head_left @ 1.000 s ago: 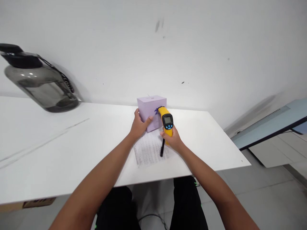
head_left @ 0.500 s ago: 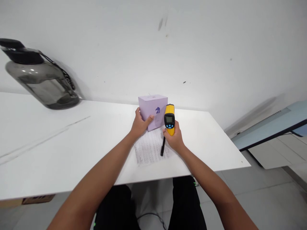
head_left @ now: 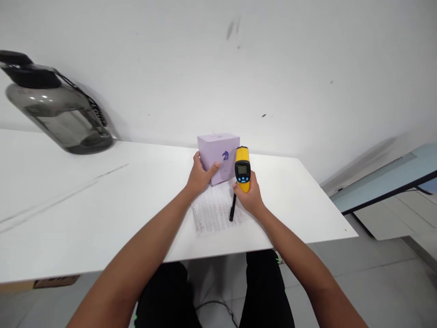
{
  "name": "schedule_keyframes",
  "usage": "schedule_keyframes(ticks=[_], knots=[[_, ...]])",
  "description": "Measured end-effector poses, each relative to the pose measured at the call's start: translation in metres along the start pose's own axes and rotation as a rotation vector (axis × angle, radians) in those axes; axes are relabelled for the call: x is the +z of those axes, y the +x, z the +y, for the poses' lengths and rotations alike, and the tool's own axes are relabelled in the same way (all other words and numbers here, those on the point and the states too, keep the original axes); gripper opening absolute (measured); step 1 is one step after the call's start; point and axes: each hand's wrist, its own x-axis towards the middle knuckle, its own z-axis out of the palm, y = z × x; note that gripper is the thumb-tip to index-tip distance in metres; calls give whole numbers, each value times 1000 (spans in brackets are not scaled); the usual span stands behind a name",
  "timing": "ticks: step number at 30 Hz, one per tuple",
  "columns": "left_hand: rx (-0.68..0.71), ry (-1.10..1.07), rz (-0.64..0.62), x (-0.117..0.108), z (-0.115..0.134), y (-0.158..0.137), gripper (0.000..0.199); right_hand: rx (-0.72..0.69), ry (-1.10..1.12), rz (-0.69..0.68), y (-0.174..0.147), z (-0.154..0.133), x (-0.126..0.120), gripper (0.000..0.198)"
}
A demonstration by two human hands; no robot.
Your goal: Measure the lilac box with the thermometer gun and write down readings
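Note:
A light purple box [head_left: 215, 157] with a dark horse-head logo is gripped at its lower left side by my left hand [head_left: 200, 175], the thumb lying across its front face. My right hand [head_left: 251, 196] is wrapped round the handle of a yellow and black infrared thermometer [head_left: 242, 169], its small screen and blue buttons towards me. The thermometer stands just in front of the box's right edge. Below lies a sheet of paper covered in writing [head_left: 213, 214], with a black pen [head_left: 232, 208] across its right part. The pen's upper end is hidden behind my right hand.
A large grey water bottle [head_left: 64, 114] with a black lid stands on the white table [head_left: 136, 205] at the left, near the wall. A pale blue panel with a dark edge [head_left: 385, 177] is off the table's right end. A cable [head_left: 216, 302] lies on the floor.
The view has shifted very slightly. Both hands keep hold of the box and the thermometer in nearly the same place.

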Motion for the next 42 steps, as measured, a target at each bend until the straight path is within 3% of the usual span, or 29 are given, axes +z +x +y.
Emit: schedule_keyframes(ticks=[15, 19, 22, 25, 29, 34, 38, 42], knots=[[-11, -2, 3, 0, 5, -2, 118, -5, -22, -45, -1, -5, -1, 51], [-5, 0, 2, 1, 4, -2, 113, 2, -69, 17, 4, -3, -4, 64], [-9, -8, -1, 0, 4, -2, 112, 47, -218, 112, 15, 4, -19, 78], [-42, -15, 0, -2, 5, -2, 112, 124, -470, 137, 27, 13, -41, 74], [-55, -12, -4, -3, 8, -3, 111, 252, -768, 49, 36, 21, -55, 60], [-43, -22, -11, -3, 9, -3, 112, 289, -933, -38, 39, 20, -51, 54], [-52, -2, 5, -3, 5, -2, 111, 63, -1042, -61, 35, 13, -50, 48], [-44, 14, 5, -2, 4, -1, 112, -334, -1062, -510, 29, 4, -41, 45]])
